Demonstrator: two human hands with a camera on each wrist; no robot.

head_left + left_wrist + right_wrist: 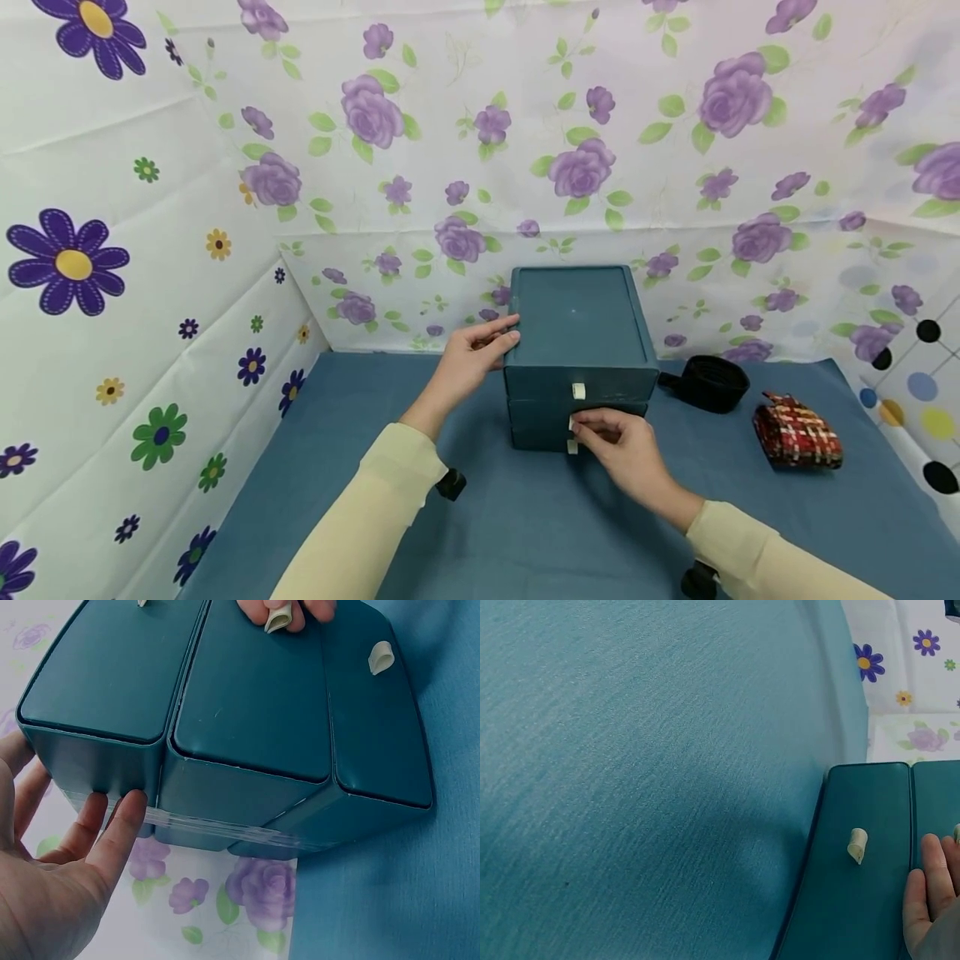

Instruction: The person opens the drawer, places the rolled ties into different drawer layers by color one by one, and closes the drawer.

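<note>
A dark teal drawer box [581, 317] with three stacked drawers stands on the table against the back wall. Each drawer front carries a small cream pull tab; the top tab [578, 391] hangs free, as does the bottom tab [381, 658]. With thumb and fingers my right hand [626, 458] pinches the middle drawer's tab [278, 618]. My left hand [467, 367] rests its fingertips against the box's left side, fingers extended. In the left wrist view the drawer fronts look flush with the frame, and clear tape [225, 825] runs across the side.
Right of the box lies a rolled black belt [716, 383]. Farther right sits a folded red plaid cloth item [798, 433]. Blue cloth [495, 542] covers the table, and floral sheets [465, 125] hang behind it and at the sides.
</note>
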